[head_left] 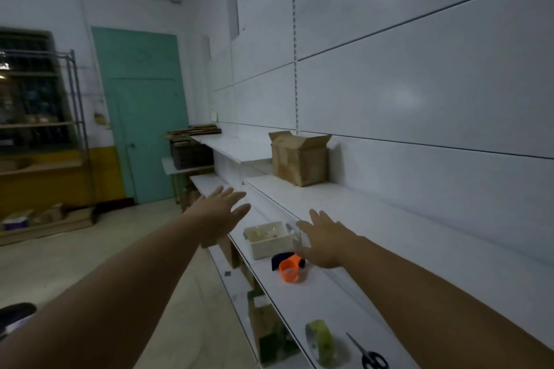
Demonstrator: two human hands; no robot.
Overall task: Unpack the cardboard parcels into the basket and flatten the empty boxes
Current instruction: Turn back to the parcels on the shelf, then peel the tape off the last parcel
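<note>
White shelves point(353, 204), open cardboard box point(299, 160) above, white basket point(271, 244), tape point(321, 341), scissors point(371, 354) below

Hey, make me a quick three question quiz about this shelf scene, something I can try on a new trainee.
1. True or false: the cardboard box on the shelf has its top flaps open.
2. The left hand and right hand hold: A) a cup, B) a lid, C) nothing.
3. Which lies nearer the white basket: the orange tape dispenser or the scissors?

Key: 1 true; 2 C, the fingers are spread and empty; 3 the orange tape dispenser.
</note>
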